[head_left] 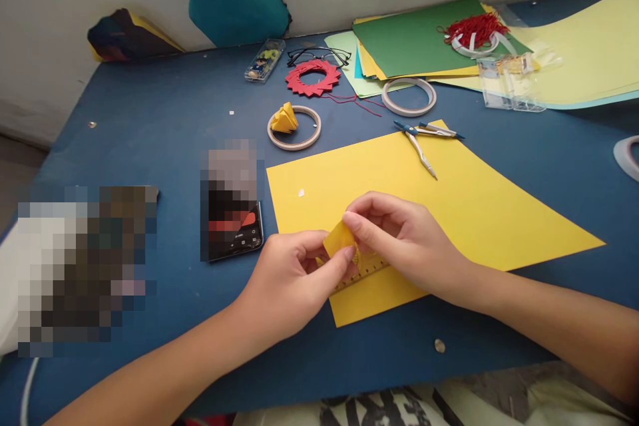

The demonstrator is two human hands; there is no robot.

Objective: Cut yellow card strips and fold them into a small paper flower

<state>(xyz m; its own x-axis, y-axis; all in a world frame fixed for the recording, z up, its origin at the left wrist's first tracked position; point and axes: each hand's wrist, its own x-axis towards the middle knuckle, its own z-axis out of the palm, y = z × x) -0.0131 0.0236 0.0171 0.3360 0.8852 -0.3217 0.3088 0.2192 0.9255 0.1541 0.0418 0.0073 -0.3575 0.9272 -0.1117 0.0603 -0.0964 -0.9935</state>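
Observation:
Between my two hands is a small yellow paper piece (339,238). My left hand (299,276) pinches its lower part between thumb and fingers. The fingertips of my right hand (399,239) are closed on its upper corner. Beneath the hands, a clear ruler (367,269) lies on a large yellow sheet (479,206), partly hidden by them. A compass (419,146) with its legs spread rests over the sheet's far edge.
Left of the sheet lies a phone (244,233). Behind are a tape roll (304,141) with a folded yellow piece (284,118), a red paper ring (313,88), glasses (319,55), another tape roll (409,110) and green paper (414,40) with red string (476,30).

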